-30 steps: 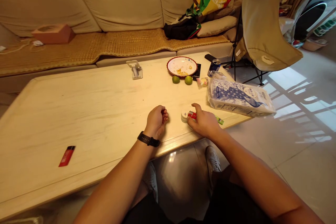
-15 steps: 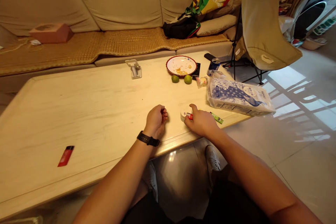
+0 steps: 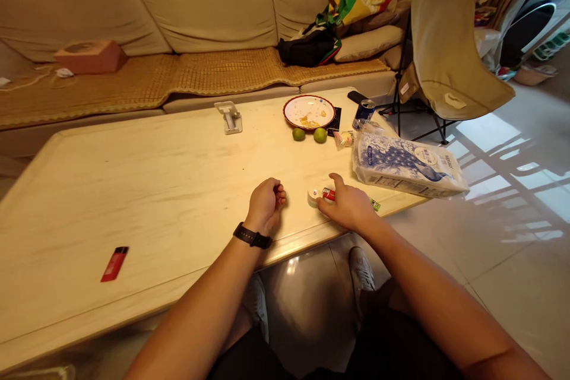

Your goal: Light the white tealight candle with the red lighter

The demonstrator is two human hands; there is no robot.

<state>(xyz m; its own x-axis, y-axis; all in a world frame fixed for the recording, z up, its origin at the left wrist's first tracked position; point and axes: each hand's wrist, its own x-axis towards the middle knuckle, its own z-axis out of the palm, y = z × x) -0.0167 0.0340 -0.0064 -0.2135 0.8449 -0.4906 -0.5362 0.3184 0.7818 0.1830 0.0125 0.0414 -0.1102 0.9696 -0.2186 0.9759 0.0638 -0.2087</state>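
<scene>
While the right hand (image 3: 350, 206) reaches over the worktop (image 3: 173, 190), its thumb and forefinger stand apart around a small red item (image 3: 328, 193) at ten o'clock from the palm; whether the fingers grip it, I cannot tell. A white round object (image 3: 313, 196) sits just beyond the thumb (partly covered). The left hand (image 3: 266, 205), at nine o'clock from the right, has its fingers curled closed. A red lighter (image 3: 114, 264) lies well off towards eight o'clock, and a wrapped package (image 3: 405, 165) towards two.
</scene>
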